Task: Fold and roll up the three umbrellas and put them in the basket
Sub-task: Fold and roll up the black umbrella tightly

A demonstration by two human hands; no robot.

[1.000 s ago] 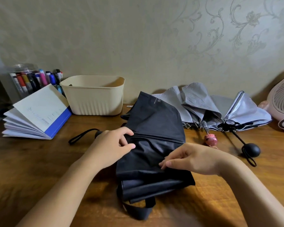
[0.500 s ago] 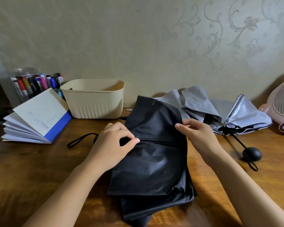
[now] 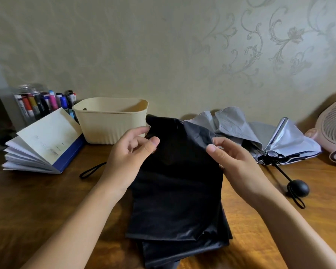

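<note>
Fingers (image 3: 153, 142) of the left hand (image 3: 128, 152) pinch the far left corner of the black umbrella (image 3: 178, 191) between thumb and forefinger. The right hand (image 3: 239, 164) pinches the far right edge the same way, so one panel of cloth is held up and stretched between them. The rest of the canopy lies in flat, layered folds on the near middle of the table (image 3: 37, 200), its near end cut off by the frame. The step in hand appears to be squaring up this panel before it joins the stack. To do it well, both pinches should stay level and pull apart only lightly, so the crease runs straight and the panel comes down flush on the folds beneath. The cloth looks slick and will probably slide, so one hand would best press the stack flat while the other begins the roll. The basket (image 3: 109, 129) stands at the far left, just behind the left hand, with no umbrella showing above its rim. The grey umbrella (image 3: 241, 129) sprawls unfolded at the far right, its round black handle (image 3: 298, 188) pointing nearward.
</note>
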